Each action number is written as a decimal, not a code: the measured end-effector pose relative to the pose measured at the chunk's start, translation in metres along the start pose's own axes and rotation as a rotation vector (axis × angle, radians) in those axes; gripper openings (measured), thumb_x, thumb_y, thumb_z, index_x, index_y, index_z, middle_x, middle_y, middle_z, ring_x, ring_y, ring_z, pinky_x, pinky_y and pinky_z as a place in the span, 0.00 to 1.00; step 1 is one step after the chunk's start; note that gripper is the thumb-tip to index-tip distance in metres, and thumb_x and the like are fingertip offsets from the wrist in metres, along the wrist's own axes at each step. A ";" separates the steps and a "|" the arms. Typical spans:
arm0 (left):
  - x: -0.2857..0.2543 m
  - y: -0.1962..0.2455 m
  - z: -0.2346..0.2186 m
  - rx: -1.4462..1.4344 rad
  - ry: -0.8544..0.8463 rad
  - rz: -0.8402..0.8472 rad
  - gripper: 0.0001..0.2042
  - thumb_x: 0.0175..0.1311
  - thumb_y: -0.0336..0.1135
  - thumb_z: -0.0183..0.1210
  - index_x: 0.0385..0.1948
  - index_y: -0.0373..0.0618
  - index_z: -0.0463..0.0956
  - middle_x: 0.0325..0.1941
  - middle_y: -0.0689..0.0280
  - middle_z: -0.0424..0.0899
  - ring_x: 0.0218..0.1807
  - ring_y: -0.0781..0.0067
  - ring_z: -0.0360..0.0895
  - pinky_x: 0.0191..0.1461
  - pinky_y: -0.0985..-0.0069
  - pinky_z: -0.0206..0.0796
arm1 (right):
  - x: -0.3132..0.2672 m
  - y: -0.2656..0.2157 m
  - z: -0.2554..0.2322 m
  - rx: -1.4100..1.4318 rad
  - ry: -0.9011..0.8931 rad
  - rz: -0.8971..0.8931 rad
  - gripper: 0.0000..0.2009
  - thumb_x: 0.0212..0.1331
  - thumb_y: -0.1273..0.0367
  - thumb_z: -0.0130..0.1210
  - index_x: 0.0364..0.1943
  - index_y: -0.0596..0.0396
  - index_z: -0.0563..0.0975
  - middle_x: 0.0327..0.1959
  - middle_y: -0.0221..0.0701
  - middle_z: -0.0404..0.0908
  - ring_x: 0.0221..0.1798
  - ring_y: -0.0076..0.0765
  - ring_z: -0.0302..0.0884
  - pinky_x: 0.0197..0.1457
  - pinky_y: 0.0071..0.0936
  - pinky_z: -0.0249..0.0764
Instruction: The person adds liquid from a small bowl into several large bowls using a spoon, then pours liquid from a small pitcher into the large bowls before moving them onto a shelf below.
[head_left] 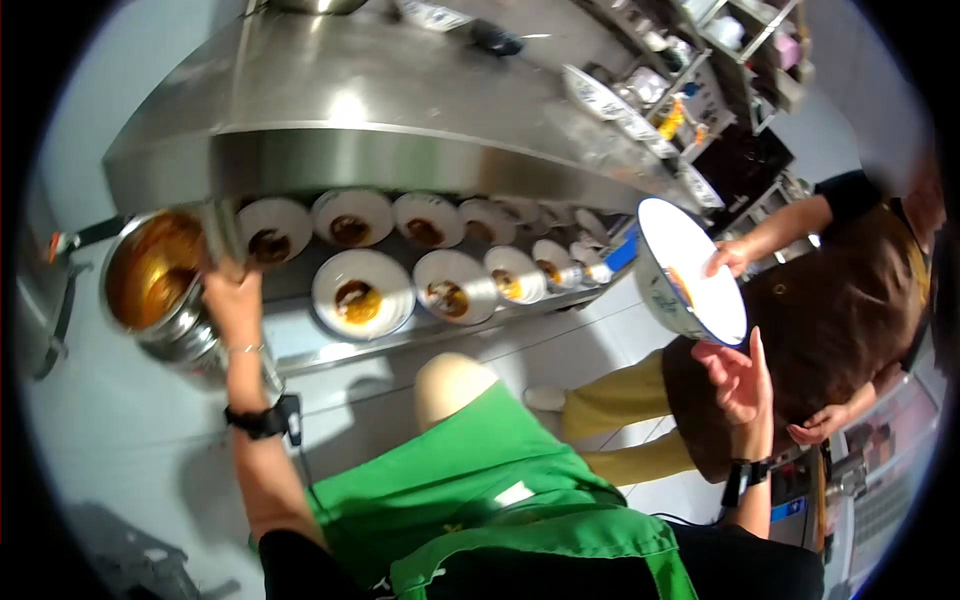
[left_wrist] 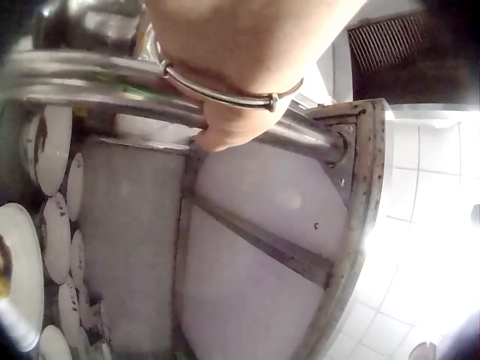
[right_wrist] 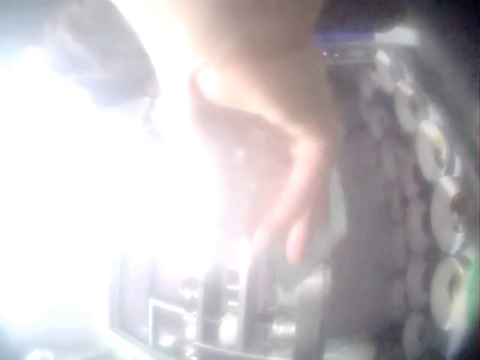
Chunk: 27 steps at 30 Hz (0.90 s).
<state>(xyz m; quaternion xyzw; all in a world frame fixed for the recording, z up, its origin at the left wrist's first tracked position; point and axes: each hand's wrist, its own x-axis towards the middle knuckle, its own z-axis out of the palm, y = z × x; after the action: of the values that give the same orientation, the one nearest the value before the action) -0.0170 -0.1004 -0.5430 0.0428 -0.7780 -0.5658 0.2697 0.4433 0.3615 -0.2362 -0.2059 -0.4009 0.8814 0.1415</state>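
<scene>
Left hand (head_left: 232, 298) grips steel pot (head_left: 160, 285) overhanging the counter edge (head_left: 420, 330).

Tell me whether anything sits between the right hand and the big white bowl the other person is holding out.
Nothing visible does. The right hand is open just below the white bowl, with only a bare gap between them. The other person's hand holds its rim, off that path.

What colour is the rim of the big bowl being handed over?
Blue, round a white inside; the big bowl shows best in the head view.
</scene>
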 end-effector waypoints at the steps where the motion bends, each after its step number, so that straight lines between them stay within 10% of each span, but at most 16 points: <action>1: -0.004 0.013 -0.002 -0.027 0.033 0.029 0.37 0.51 0.33 0.66 0.65 0.42 0.60 0.54 0.43 0.78 0.54 0.43 0.77 0.56 0.61 0.70 | 0.008 0.003 0.002 -0.148 0.063 -0.080 0.38 0.68 0.48 0.46 0.60 0.80 0.62 0.52 0.67 0.72 0.47 0.57 0.82 0.34 0.27 0.86; 7: -0.008 0.030 -0.003 0.037 0.190 0.176 0.39 0.50 0.37 0.66 0.66 0.42 0.57 0.56 0.44 0.76 0.56 0.43 0.75 0.63 0.54 0.61 | 0.047 0.033 0.004 -0.406 0.245 -0.186 0.19 0.56 0.78 0.44 0.50 0.79 0.67 0.46 0.59 0.78 0.43 0.49 0.83 0.33 0.20 0.84; 10: -0.009 0.027 -0.002 0.073 0.201 0.173 0.38 0.50 0.37 0.65 0.67 0.46 0.57 0.49 0.47 0.81 0.50 0.43 0.78 0.60 0.52 0.61 | 0.057 0.022 -0.089 -0.470 0.144 -0.176 0.22 0.54 0.76 0.46 0.54 0.77 0.65 0.51 0.56 0.76 0.49 0.46 0.80 0.39 0.26 0.84; 13: -0.010 0.035 -0.006 0.007 0.196 0.206 0.38 0.50 0.36 0.66 0.66 0.46 0.57 0.46 0.47 0.82 0.47 0.42 0.79 0.57 0.55 0.65 | 0.041 0.061 -0.068 -0.485 0.193 -0.204 0.28 0.48 0.76 0.51 0.59 0.70 0.66 0.56 0.43 0.77 0.56 0.44 0.77 0.62 0.36 0.74; 19: -0.009 0.029 -0.002 0.028 0.252 0.273 0.37 0.50 0.35 0.66 0.65 0.44 0.59 0.45 0.46 0.82 0.45 0.40 0.80 0.54 0.56 0.69 | 0.090 0.099 -0.064 -0.696 0.088 0.123 0.25 0.46 0.79 0.51 0.54 0.76 0.69 0.48 0.52 0.80 0.46 0.48 0.83 0.53 0.39 0.80; 27: -0.011 0.040 -0.010 -0.115 0.085 0.108 0.36 0.53 0.32 0.67 0.65 0.39 0.59 0.51 0.46 0.81 0.51 0.54 0.82 0.57 0.66 0.71 | 0.294 0.190 -0.104 -0.663 -0.038 0.497 0.15 0.54 0.77 0.49 0.43 0.77 0.70 0.40 0.55 0.79 0.37 0.52 0.84 0.36 0.35 0.86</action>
<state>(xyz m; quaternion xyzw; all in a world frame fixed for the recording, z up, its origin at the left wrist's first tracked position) 0.0069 -0.0909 -0.5085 0.0092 -0.7331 -0.5919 0.3347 0.2198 0.4297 -0.5164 -0.3145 -0.6038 0.7155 -0.1568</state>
